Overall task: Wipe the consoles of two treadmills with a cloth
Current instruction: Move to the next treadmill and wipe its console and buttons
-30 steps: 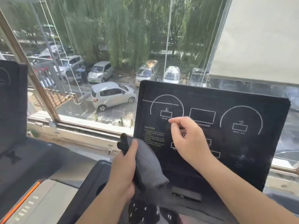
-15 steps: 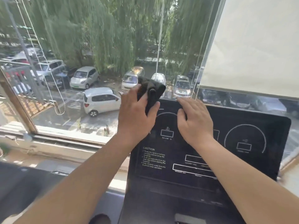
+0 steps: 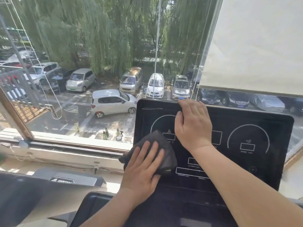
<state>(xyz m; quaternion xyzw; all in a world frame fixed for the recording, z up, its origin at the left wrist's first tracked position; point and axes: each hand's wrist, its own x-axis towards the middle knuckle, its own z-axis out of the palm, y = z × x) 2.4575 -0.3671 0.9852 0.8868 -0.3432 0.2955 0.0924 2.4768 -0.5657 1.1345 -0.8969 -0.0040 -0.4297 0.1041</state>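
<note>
**Treadmill console [image 3: 242, 167] with cloth [image 3: 168, 154]**

Console: glossy black slab with rounded corners and white arc markings.
Cloth: soft dark-grey fabric, crumpled, on the panel's lower left.
Left hand [image 3: 141, 171]: flat, straight fingers slightly spread, pressing the cloth.
Right hand [image 3: 193, 128]: fingers together, hooked over the console's top rim.

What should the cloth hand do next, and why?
Probably slide the left hand and the cloth rightward along the lower rows of the console. Flat fingers press the cloth on the lower-left area only, the speed dial side lies uncovered, and the right hand grips the top edge, which likely steadies the panel.
</note>
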